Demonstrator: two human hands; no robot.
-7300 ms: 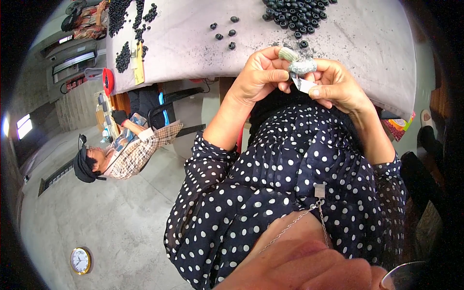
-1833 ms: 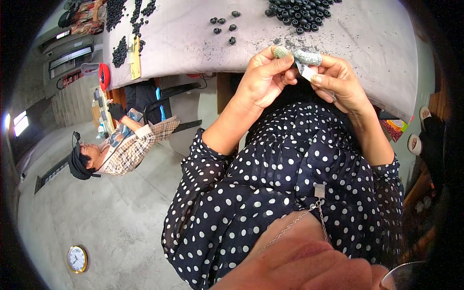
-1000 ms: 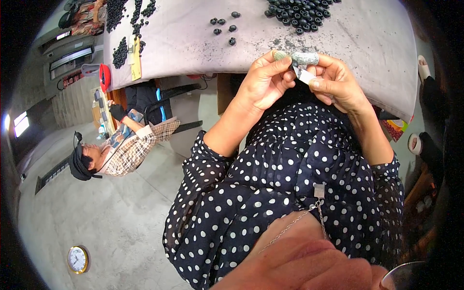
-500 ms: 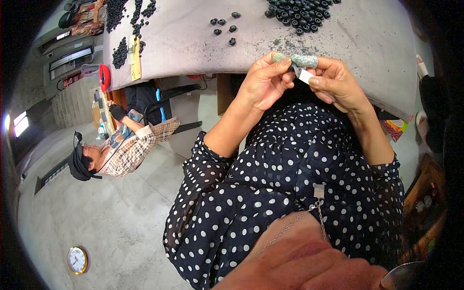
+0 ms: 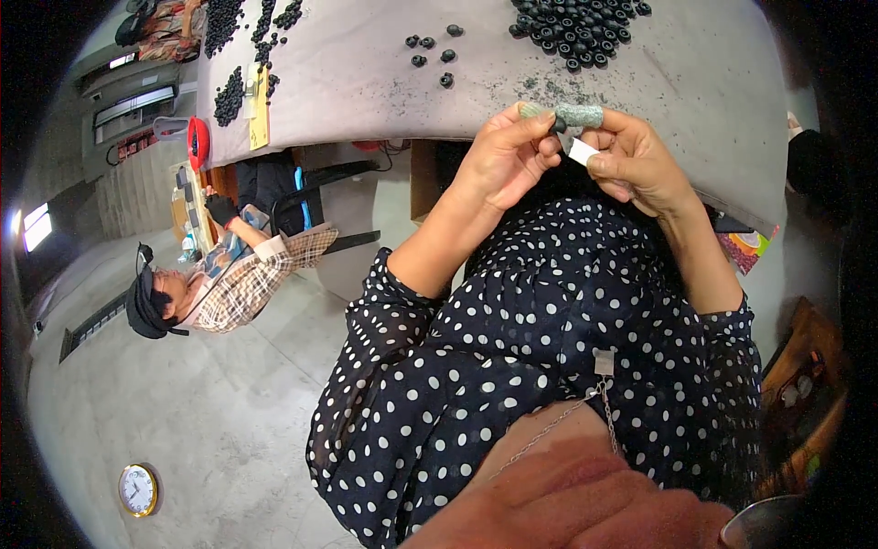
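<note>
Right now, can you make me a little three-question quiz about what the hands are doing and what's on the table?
1. True or false: the left hand and the right hand are both lifted up close together over the near edge of the grey table.
2. What does the left hand pinch at its fingertips? A) a small black ring B) a yellow tag C) a clock
3. Fill in: the big pile of black rings lies at the ____ side of the table, away from the person.

Key: 1 true; 2 A; 3 far.
</note>
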